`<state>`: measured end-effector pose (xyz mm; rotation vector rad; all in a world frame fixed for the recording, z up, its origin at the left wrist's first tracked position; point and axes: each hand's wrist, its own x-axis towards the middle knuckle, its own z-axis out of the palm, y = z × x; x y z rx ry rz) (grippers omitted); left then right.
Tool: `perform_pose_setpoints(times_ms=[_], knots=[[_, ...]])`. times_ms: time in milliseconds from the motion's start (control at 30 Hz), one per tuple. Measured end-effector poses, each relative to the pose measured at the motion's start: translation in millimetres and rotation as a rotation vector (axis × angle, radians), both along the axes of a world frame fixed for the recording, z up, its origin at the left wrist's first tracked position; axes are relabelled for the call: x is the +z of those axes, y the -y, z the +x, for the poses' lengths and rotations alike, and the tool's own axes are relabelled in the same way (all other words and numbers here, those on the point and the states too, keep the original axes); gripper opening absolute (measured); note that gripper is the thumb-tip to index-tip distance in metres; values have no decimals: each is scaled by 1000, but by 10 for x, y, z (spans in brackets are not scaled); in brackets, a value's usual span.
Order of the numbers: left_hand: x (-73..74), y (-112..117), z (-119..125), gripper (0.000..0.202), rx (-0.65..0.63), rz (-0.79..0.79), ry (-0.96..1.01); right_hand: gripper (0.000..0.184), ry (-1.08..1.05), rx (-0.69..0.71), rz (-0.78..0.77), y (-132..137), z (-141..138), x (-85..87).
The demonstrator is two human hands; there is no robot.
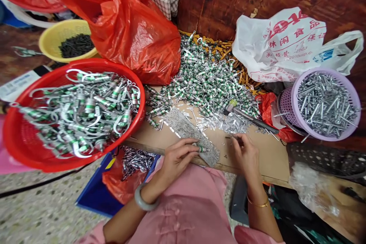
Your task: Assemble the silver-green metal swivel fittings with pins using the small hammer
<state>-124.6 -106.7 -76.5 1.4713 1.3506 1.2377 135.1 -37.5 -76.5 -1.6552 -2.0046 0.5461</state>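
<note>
1. Metal fitting point(202, 149), green-banded, lies pinched in the curled fingers of the left hand point(178, 158), pressed against a speckled grey slab point(197, 137) at the bench point(265, 160) edge.
2. Right hand point(246, 156) is nearly closed, its fingertips point(236, 140) pinched on something too small to tell.

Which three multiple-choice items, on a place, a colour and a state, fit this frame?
1. Where is the round lilac plastic basket of silver pins? A) Inside the red basket B) Right of the heaped metal parts C) Under the left hand
2. What colour is the smooth bangle on the left wrist? A) Gold B) Pale grey-green C) Red
3. What is the left hand doing? A) Pinching a small green-banded metal part B) Lying empty C) Holding the basket

1 B, it stands beyond the heap's right side. 2 B, the band looks pale. 3 A, fingertips meet the part.
</note>
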Motion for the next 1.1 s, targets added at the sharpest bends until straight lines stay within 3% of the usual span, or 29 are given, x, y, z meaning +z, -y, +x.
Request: perform_pose_setpoints(times_ms=[200, 333, 533, 867, 1100], knots=[[-30, 17, 85, 14, 18, -12, 42, 19, -183, 239, -34, 101, -265, 197], [-43, 25, 130, 7, 115, -142, 146, 12, -257, 259, -45, 186, -454, 207], [-58, 65, 137, 5, 93, -163, 248, 13, -365, 293, -124, 282, -645, 170], [-66, 71, 144, 6, 80, -71, 243, 10, -417, 422, -116, 276, -655, 193], [-95, 78, 188, 3, 157, -122, 299, 9, -404, 432, -172, 322, -640, 211]])
